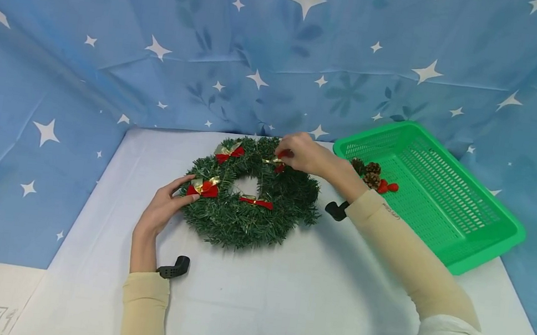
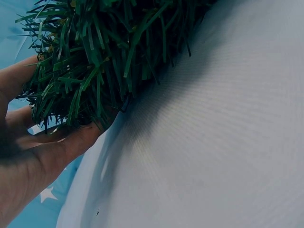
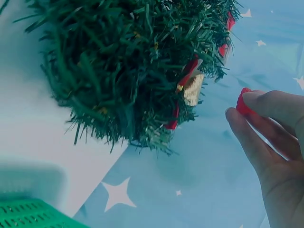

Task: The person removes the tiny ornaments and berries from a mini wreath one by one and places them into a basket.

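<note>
A green artificial wreath (image 1: 236, 224) trimmed with several red and gold bows (image 1: 203, 188) lies on the white table. My left hand (image 1: 160, 207) grips its left edge, thumb and fingers on either side of the greenery, beside the left bow. Over the back right of the wreath, close to the bow there, is my right hand (image 1: 307, 154). Between its thumb and fingertips it pinches a small, bumpy red decorative berry (image 3: 243, 100). The right wrist view shows a gap between this berry and the nearest bow (image 3: 186, 92).
A green plastic basket (image 1: 486, 258) stands at the right, tilted in view. Pinecones (image 1: 371, 178) and red berries (image 1: 388, 187) lie at its left end. My right forearm passes in front of the basket's near side. A blue star-patterned cloth (image 1: 282, 52) hangs behind the table.
</note>
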`<state>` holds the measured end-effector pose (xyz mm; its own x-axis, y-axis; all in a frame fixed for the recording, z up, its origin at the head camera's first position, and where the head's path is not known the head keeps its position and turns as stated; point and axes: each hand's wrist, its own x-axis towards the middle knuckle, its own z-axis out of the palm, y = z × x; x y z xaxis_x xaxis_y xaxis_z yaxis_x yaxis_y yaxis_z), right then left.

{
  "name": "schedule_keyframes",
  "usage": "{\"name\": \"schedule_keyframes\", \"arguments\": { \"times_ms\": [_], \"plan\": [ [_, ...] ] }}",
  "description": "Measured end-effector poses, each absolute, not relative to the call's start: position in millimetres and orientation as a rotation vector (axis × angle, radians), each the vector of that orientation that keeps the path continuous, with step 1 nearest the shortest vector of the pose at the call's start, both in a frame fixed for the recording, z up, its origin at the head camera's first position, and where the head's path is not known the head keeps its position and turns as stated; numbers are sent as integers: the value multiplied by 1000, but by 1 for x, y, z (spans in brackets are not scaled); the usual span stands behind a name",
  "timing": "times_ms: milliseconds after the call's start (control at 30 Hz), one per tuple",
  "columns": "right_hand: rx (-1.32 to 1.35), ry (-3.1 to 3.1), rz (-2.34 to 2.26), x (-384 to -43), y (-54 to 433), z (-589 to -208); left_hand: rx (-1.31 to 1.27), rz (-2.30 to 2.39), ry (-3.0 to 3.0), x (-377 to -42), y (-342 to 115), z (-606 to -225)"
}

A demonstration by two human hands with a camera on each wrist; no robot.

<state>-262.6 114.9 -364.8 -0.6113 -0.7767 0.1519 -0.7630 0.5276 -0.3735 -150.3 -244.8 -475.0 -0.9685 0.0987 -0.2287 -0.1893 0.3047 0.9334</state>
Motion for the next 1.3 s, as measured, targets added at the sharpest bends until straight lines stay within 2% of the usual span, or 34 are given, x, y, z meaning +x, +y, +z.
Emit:
{"name": "schedule_keyframes", "arguments": {
  "times_ms": [500, 1300],
  "plan": [
    [-1469, 2739, -693, -258, 144, -362, -99, 1708, 2335, -150, -246, -477],
    [-1258, 2816, -651, -248, 184, -347, -70, 1709, 2340, -150, -245, -477]
  ]
}}
